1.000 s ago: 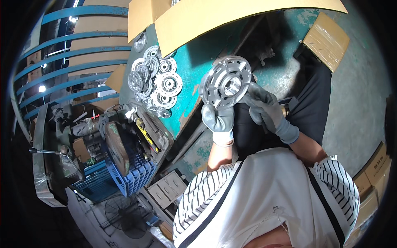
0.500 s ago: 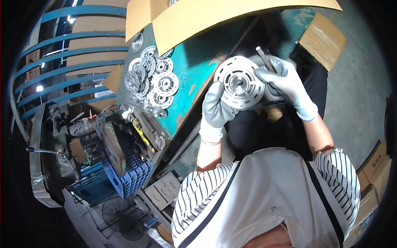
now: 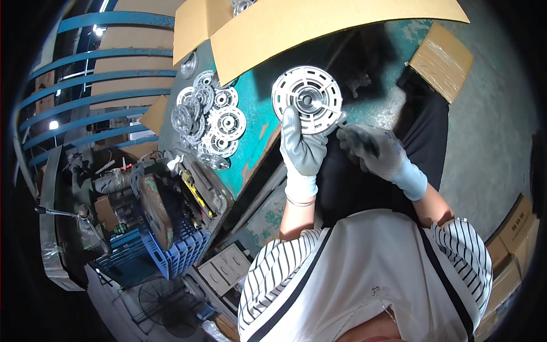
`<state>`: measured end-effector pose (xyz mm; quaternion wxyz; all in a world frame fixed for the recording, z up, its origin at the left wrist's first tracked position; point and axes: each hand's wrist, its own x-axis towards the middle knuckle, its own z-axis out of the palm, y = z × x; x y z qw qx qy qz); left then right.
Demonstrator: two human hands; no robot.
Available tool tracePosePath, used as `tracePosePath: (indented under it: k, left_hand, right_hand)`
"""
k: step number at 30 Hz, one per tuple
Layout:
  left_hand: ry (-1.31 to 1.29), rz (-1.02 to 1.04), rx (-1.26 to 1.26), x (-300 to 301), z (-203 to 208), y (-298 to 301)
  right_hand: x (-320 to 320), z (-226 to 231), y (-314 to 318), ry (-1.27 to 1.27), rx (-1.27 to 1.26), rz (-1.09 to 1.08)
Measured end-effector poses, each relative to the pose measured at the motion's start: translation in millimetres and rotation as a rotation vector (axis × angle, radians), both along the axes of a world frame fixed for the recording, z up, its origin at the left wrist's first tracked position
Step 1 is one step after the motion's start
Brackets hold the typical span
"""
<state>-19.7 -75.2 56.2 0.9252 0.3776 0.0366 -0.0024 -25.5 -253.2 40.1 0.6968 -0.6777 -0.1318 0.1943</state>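
My left hand (image 3: 303,145), in a grey-coated white glove, grips a round silver metal disc (image 3: 308,101) by its lower left edge, thumb on its face. The disc has rings of slots and a raised hub, and its face is turned up toward me. Gloved the same way, my right hand (image 3: 373,149) is closed around a slim hand tool (image 3: 342,121), mostly hidden by the fingers. The tool's end is at the disc's lower right rim; whether it touches cannot be made out. Similar discs (image 3: 228,122) lie in a heap on the green tabletop (image 3: 259,122), left of my hands.
An open cardboard box (image 3: 319,34) stands beyond the disc, with more metal parts inside. At left are a machine with a crank handle (image 3: 62,211), a blue plastic basket (image 3: 179,251) and a yellow tool (image 3: 196,191). A taped cardboard piece (image 3: 441,60) is at the far right.
The disc and my left hand have moved left and slightly away from me. My right hand has moved down, off the disc's face, and the tool has turned toward the disc's lower right rim.
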Motion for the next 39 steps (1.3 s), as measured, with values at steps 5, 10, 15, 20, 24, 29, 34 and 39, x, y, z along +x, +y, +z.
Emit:
tracePosePath:
  k: [5,10,15,20,24,29,34,39]
  left_hand:
    - [-0.046,-0.004,0.025,-1,-4,2]
    - [-0.071,0.116,0.225,-3,5,-9]
    - [0.021,-0.033,-0.157,-1,14,-4]
    - [0.083,-0.063,-0.375,-1,4,1]
    - [0.101,-0.069,-0.449,-3,5,1]
    - [0.139,-0.111,-0.544,-3,3,3]
    - [0.197,-0.096,-0.461,-5,4,5]
    - [0.25,-0.023,-0.414,-4,4,3]
  right_hand:
    - [-3,4,8,0.055,-0.019,0.031]
    - [-4,-6,10,-0.023,-0.023,0.023]
    - [-3,-4,7,0.034,-0.01,0.058]
    - [-5,3,6,0.156,-0.035,0.105]
    - [-6,10,7,0.195,-0.085,0.118]
    - [-15,-10,9,-0.205,-0.081,0.015]
    - [-17,5,11,-0.163,-0.14,0.029]
    - [-18,6,10,-0.126,-0.202,0.035]
